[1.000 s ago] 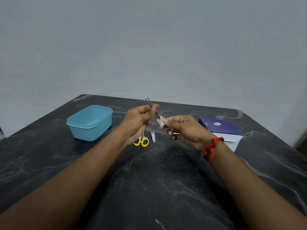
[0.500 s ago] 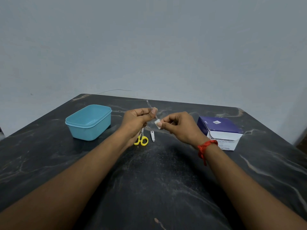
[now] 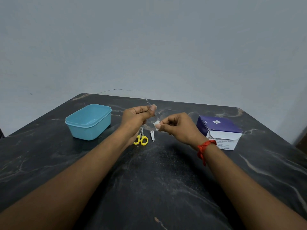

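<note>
Wiping looks about midway. The left hand [image 3: 136, 117] pinches slim steel tweezers [image 3: 148, 102] between thumb and curled fingers. Their tips slant toward five o'clock into a small white swab pad [image 3: 156, 125], nipped in the right hand's [image 3: 179, 127] fingertips above mid-table.

A bare grey wall [image 3: 149, 47] backs the black marbled table [image 3: 157, 180]. It bears a light-blue plastic tub [image 3: 89, 132] at ten o'clock and a purple-and-white swab box [image 3: 219, 128] at two. Yellow-handled scissors [image 3: 141, 139] and a small metal nail clipper [image 3: 152, 136] lie at six o'clock of the hands, untouched and likely left to clean.

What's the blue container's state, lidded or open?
Open: the blue container has no lid; its bare inner floor shows, empty.
</note>
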